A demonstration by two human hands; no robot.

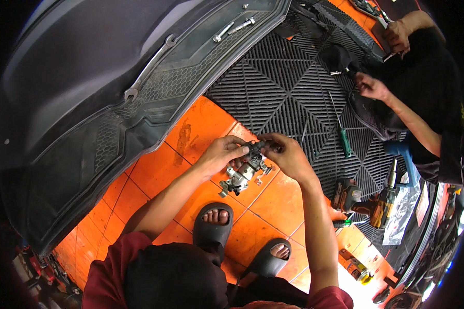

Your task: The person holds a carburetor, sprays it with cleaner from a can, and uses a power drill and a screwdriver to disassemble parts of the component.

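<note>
Above the tiled floor, in front of my feet, is a silvery metal engine part (241,178) with brackets and a black plastic fitting (253,150) at its upper end. My left hand (222,156) grips it from the left, the thumb lying along the black fitting and other fingers partly hidden beneath. From the right, my right hand (290,157) has thumb and forefinger closed at the fitting's upper right edge. Its remaining fingers are curled in and partly out of sight. Whether the metal part touches the floor I cannot tell.
A dark vehicle panel (62,103) on the left carries a wrench (150,67) and bolts (232,31). Orange tiles (278,206) meet a black ribbed mat (278,77). At right are a green screwdriver (345,141), a power drill (380,208), a spray can (357,267) and a co-worker's hands (374,86).
</note>
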